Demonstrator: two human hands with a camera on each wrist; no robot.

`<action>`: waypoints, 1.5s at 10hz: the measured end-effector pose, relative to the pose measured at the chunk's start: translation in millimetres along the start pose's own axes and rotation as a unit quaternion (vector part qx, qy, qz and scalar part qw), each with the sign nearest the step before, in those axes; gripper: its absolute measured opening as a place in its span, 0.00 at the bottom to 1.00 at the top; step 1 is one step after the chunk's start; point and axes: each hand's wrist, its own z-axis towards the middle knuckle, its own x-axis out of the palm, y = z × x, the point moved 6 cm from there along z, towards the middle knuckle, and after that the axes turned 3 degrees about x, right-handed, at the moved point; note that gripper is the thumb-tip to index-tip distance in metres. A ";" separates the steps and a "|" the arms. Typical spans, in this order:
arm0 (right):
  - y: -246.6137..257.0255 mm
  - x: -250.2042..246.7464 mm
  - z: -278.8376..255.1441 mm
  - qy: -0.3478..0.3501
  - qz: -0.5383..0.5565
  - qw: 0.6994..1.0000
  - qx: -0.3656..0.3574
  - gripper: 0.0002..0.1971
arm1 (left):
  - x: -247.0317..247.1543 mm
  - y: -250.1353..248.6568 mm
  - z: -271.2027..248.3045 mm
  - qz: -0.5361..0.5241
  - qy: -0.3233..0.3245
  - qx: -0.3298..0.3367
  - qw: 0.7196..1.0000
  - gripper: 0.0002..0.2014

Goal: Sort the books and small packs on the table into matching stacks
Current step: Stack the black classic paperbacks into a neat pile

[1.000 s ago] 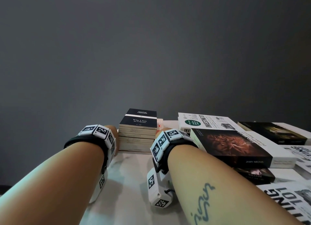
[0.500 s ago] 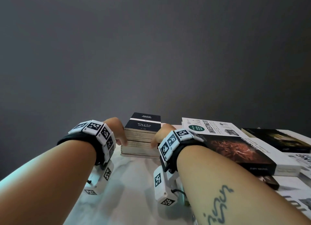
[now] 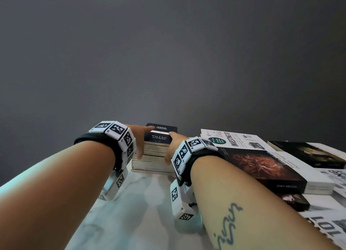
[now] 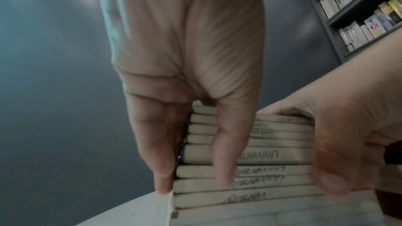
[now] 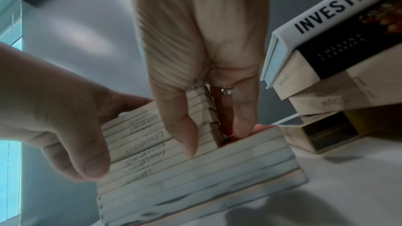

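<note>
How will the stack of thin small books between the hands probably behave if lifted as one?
The stack of thin books is many loose volumes, so it may shear apart unless the left hand and right hand squeeze both sides. Each book looks thin, probably bendable. Pushed low, it likely slides on the table.

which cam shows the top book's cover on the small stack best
The head view: the top book's cover faces it, title readable. Both wrist views show only the stack's page edges, never the cover.
</note>
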 end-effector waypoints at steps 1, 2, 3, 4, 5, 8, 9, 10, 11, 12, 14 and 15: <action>-1.0 1.1 3.0 -0.006 -0.031 0.999 0.010 0.07 | 3.6 1.2 6.0 0.031 -0.010 -0.006 0.999 0.48; 0.7 1.6 4.3 -0.014 -0.035 0.999 0.001 0.05 | 4.6 5.2 8.5 0.025 -0.016 -0.007 1.000 0.48; 1.1 2.1 4.5 -0.009 -0.029 1.000 -0.004 0.06 | 5.4 6.6 6.9 0.021 -0.027 -0.006 0.999 0.47; 2.0 4.4 5.4 0.011 -0.017 1.000 0.001 0.07 | 4.0 9.1 6.6 0.024 -0.040 -0.003 0.999 0.46; 1.8 2.9 3.0 0.021 0.004 1.000 0.001 0.18 | 2.9 11.9 8.6 0.003 -0.039 -0.002 0.999 0.46; -4.4 7.6 -10.2 -0.021 0.092 0.993 0.064 0.41 | 0.2 8.1 8.7 -0.015 -0.031 -0.003 0.999 0.44; -10.0 8.9 -6.9 -0.003 0.153 0.984 0.093 0.40 | -3.4 10.9 12.4 -0.064 -0.020 0.002 0.998 0.34; -6.9 5.6 -7.0 0.011 0.149 0.985 0.084 0.23 | -7.3 17.9 15.4 -0.053 -0.023 -0.015 0.998 0.16; -4.7 3.5 -5.9 0.017 0.135 0.988 0.077 0.19 | -6.2 27.3 20.5 -0.053 -0.023 -0.036 0.998 0.08; -3.8 2.3 -8.2 0.029 0.121 0.989 0.077 0.13 | -2.1 33.6 24.5 -0.083 -0.008 -0.043 0.996 0.06; -7.3 5.5 -4.4 0.017 0.151 0.985 0.075 0.18 | 1.3 37.8 28.6 -0.113 -0.008 -0.048 0.992 0.07; -8.3 6.5 -4.8 0.008 0.158 0.985 0.065 0.17 | 2.1 40.2 31.0 -0.118 -0.014 -0.055 0.991 0.07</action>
